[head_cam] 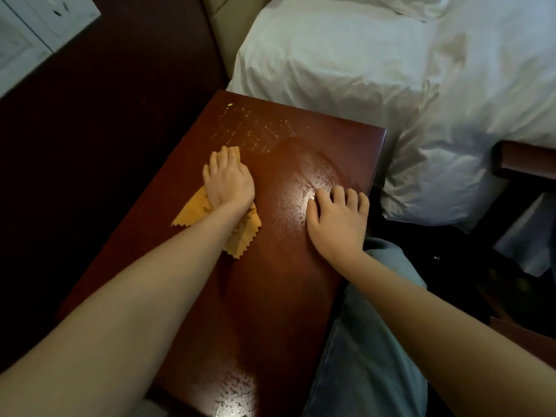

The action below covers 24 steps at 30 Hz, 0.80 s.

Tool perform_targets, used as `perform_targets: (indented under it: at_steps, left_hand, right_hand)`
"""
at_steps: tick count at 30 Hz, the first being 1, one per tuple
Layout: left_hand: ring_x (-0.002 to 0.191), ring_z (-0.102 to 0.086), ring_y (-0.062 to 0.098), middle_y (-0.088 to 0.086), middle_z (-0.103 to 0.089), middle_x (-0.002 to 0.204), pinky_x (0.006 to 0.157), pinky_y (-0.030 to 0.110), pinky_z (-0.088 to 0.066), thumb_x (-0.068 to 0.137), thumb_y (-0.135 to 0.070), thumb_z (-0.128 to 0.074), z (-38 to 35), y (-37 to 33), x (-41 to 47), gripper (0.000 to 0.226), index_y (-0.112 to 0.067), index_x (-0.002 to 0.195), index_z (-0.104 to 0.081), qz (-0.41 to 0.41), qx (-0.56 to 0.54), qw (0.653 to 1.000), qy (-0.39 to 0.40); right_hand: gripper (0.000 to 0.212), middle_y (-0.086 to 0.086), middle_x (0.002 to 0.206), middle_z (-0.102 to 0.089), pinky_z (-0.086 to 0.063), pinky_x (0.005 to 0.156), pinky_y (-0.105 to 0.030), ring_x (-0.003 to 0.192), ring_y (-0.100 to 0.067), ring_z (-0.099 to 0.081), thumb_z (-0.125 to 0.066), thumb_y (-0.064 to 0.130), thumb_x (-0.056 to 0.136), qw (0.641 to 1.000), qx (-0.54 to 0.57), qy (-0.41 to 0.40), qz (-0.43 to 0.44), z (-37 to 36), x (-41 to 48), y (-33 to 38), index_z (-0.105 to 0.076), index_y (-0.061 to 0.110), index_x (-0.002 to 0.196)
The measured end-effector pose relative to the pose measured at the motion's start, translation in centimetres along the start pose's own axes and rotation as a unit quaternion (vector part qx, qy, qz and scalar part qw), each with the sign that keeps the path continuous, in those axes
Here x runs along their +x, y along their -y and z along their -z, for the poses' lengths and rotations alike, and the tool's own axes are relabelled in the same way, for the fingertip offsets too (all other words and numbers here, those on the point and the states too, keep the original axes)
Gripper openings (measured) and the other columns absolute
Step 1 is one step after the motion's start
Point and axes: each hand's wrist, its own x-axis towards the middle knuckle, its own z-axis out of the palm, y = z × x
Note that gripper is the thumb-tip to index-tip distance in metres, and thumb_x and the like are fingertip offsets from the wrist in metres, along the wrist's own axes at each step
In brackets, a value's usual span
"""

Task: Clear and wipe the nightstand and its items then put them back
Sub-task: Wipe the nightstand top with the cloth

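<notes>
The dark red wooden nightstand top [270,260] fills the middle of the view, with nothing standing on it. My left hand [228,179] presses flat on an orange cloth [240,230] with zigzag edges, at the left side of the top. My right hand [337,221] rests on the bare wood near the right edge, fingers spread and slightly bent. Pale specks and streaks [255,130] mark the far part of the top, and wet droplets [319,179] glisten just beyond my right hand.
A bed with a white sheet and pillow [361,55] lies right against the far right of the nightstand. A dark wood headboard panel [105,100] rises at the left. My knee in blue jeans [367,341] is beside the nightstand's right edge. A dark wood bed frame corner [523,161] shows at the right.
</notes>
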Motion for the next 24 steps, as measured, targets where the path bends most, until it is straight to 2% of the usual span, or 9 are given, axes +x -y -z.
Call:
perform_targets:
  at_steps: [3,5,10,13,15,17,19,21,24]
  left_hand:
    - [0.143,-0.01,0.017,-0.002,-0.018,0.155,0.117,0.035,-0.008,0.1,-0.029,-0.019,0.0,-0.4,0.1,0.047,-0.021,0.147,-0.022,0.0,-0.017,1.0,0.007]
    - [0.143,-0.011,0.017,-0.002,-0.019,0.155,0.116,0.034,-0.007,0.1,-0.028,-0.019,0.1,-0.7,0.1,0.047,-0.022,0.147,-0.022,-0.049,-0.011,0.999,0.01]
    - [0.143,-0.013,0.014,-0.004,-0.021,0.154,0.115,0.031,-0.008,0.099,-0.029,-0.025,0.1,-4.4,-0.7,0.047,-0.024,0.146,-0.025,-0.211,-0.035,0.976,0.05]
    - [0.142,-0.013,0.012,-0.006,-0.022,0.154,0.114,0.028,-0.007,0.1,-0.031,-0.026,-0.2,-5.0,-2.5,0.046,-0.025,0.146,-0.025,-0.328,-0.035,0.94,0.086]
    - [0.142,-0.013,0.01,-0.007,-0.021,0.154,0.114,0.027,-0.006,0.1,-0.032,-0.025,-0.2,-3.7,-2.5,0.046,-0.025,0.146,-0.024,-0.353,-0.033,0.931,0.093]
    - [0.142,-0.013,0.01,-0.007,-0.021,0.154,0.114,0.026,-0.005,0.101,-0.032,-0.025,0.1,-1.3,-1.0,0.046,-0.024,0.146,-0.024,-0.276,-0.038,0.958,0.07]
    - [0.143,-0.012,0.011,-0.006,-0.019,0.154,0.115,0.029,-0.004,0.1,-0.032,-0.023,0.5,1.3,0.7,0.048,-0.022,0.147,-0.023,-0.143,-0.027,0.989,0.038]
    - [0.143,-0.011,0.015,-0.003,-0.019,0.155,0.116,0.033,-0.004,0.1,-0.032,-0.02,0.6,2.7,1.9,0.048,-0.02,0.147,-0.023,-0.043,-0.017,0.999,0.02]
    - [0.144,-0.009,0.017,0.0,-0.016,0.155,0.117,0.035,-0.004,0.1,-0.033,-0.017,0.4,0.9,2.0,0.049,-0.019,0.147,-0.02,0.002,-0.013,1.0,0.01]
  right_hand:
    - [0.048,-0.012,0.149,-0.028,0.001,0.114,-0.046,0.14,-0.033,-0.015,-0.027,0.039,0.097,0.999,-0.006,0.04,-0.01,-1.0,0.6,0.8,-0.035,0.018,0.139]
    - [0.051,-0.012,0.154,-0.018,0.005,0.114,-0.047,0.143,-0.032,-0.007,-0.027,0.04,0.097,0.999,-0.016,0.046,0.001,-1.4,0.9,0.7,-0.027,0.019,0.144]
    - [0.051,-0.011,0.155,-0.017,0.004,0.113,-0.05,0.143,-0.03,-0.007,-0.027,0.041,0.097,0.998,-0.018,0.054,-0.007,-1.4,1.1,0.9,-0.026,0.02,0.144]
    - [0.053,-0.011,0.154,-0.02,0.0,0.113,-0.052,0.143,-0.03,-0.01,-0.027,0.041,0.096,0.998,-0.026,0.055,-0.008,-1.5,1.0,0.8,-0.026,0.02,0.144]
    - [0.058,-0.011,0.153,-0.023,-0.002,0.113,-0.053,0.142,-0.031,-0.013,-0.019,0.044,0.092,0.998,-0.031,0.051,-0.009,-1.5,1.1,0.8,-0.028,0.02,0.144]
    - [0.062,-0.01,0.153,-0.023,-0.001,0.113,-0.053,0.142,-0.03,-0.013,-0.014,0.045,0.088,0.998,-0.029,0.052,-0.012,-1.6,1.3,0.9,-0.029,0.021,0.143]
    - [0.065,-0.009,0.154,-0.02,0.001,0.113,-0.052,0.143,-0.029,-0.011,-0.01,0.047,0.086,0.998,-0.025,0.057,-0.012,-1.6,1.2,0.9,-0.027,0.022,0.144]
    - [0.069,-0.008,0.155,-0.018,0.002,0.113,-0.052,0.143,-0.029,-0.009,-0.005,0.049,0.084,0.998,-0.028,0.057,-0.012,-1.6,1.3,0.9,-0.025,0.023,0.144]
    - [0.058,-0.006,0.157,-0.013,0.005,0.113,-0.051,0.144,-0.027,-0.005,-0.016,0.046,0.092,0.997,-0.026,0.07,-0.018,-1.6,1.4,0.9,-0.021,0.024,0.146]
